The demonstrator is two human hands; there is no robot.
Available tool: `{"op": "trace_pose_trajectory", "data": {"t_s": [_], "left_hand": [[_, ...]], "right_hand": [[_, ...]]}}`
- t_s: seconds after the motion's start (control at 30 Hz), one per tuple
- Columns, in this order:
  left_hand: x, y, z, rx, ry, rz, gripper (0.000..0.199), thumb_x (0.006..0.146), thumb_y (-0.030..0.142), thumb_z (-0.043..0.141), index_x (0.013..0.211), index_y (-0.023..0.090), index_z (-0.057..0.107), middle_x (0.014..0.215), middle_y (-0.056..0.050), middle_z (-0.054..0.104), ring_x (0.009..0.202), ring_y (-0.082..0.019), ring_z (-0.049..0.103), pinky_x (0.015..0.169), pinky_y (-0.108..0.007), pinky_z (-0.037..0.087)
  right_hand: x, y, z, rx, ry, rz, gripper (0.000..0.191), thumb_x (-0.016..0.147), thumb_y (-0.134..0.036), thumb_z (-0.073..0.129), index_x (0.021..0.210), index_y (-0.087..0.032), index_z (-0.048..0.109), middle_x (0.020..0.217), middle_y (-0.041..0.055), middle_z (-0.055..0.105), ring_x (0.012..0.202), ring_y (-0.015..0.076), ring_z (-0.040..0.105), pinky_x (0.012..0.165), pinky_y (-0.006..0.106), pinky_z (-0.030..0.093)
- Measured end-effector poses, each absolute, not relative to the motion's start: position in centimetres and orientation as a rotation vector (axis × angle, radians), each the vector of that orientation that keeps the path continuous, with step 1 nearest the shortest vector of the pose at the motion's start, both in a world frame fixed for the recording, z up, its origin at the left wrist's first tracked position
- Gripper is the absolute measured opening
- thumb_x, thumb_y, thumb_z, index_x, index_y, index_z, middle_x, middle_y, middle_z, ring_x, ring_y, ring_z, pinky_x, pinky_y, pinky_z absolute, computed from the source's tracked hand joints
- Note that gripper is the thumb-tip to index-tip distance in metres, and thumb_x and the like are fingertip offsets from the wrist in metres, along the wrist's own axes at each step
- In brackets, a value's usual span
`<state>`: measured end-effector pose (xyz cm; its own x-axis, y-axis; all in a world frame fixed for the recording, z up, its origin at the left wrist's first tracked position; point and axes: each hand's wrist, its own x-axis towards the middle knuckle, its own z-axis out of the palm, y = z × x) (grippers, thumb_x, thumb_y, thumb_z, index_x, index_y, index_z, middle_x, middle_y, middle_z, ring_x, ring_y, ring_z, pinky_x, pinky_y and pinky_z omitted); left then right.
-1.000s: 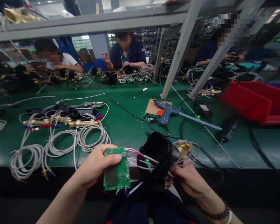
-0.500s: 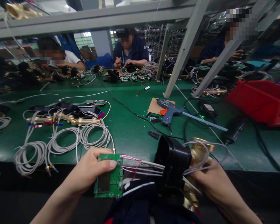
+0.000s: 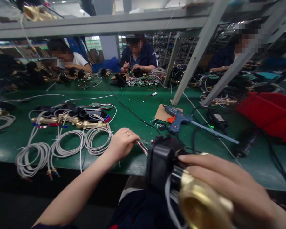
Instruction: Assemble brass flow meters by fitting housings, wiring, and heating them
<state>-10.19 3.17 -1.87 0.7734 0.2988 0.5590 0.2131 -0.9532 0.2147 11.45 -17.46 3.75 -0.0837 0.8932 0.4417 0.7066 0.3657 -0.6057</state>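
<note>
My right hand grips a brass fitting joined to a black plastic housing, held close to the camera above my lap. Red and white wires run from the housing to my left hand, which is closed around them at the table's front edge. The green circuit board is hidden behind that hand and the housing. White cable coils lie just left of my left hand.
Brass fittings with wires lie at the left of the green table. A blue glue gun rests on cardboard. A red bin stands at right. Grey frame posts rise mid-table. Three people work on the far side.
My right hand has brought the brass fitting and housing up close to the camera. My left hand moved forward and up to the housing, and the green board went out of sight.
</note>
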Motion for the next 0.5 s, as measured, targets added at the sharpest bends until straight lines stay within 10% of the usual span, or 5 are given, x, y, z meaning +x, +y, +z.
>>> {"op": "trace_pose_trajectory", "data": {"t_s": [0.2, 0.5], "left_hand": [[-8.3, 5.6, -4.9, 2.729, 0.359, 1.259, 0.027, 0.083, 0.004, 0.043, 0.083, 0.018, 0.066, 0.090, -0.002, 0.070, 0.090, -0.016, 0.063, 0.083, -0.032, 0.050], [-8.4, 7.6, -6.6, 2.462, 0.634, 1.308, 0.026, 0.078, 0.000, 0.048, 0.083, 0.017, 0.066, 0.087, -0.003, 0.070, 0.087, -0.014, 0.064, 0.083, -0.030, 0.053]], "right_hand": [[6.2, -13.4, 3.8, -1.158, -2.522, -0.461, 0.039, 0.092, -0.009, 0.026, 0.083, -0.014, 0.063, 0.086, 0.0116, 0.070, 0.056, 0.0186, 0.059, 0.047, 0.030, 0.047], [6.1, -15.9, 2.6, -1.278, -2.356, -0.583, 0.019, 0.087, -0.011, 0.049, 0.088, -0.023, 0.064, 0.089, 0.0014, 0.072, 0.075, 0.0153, 0.065, 0.076, 0.025, 0.052]]}}
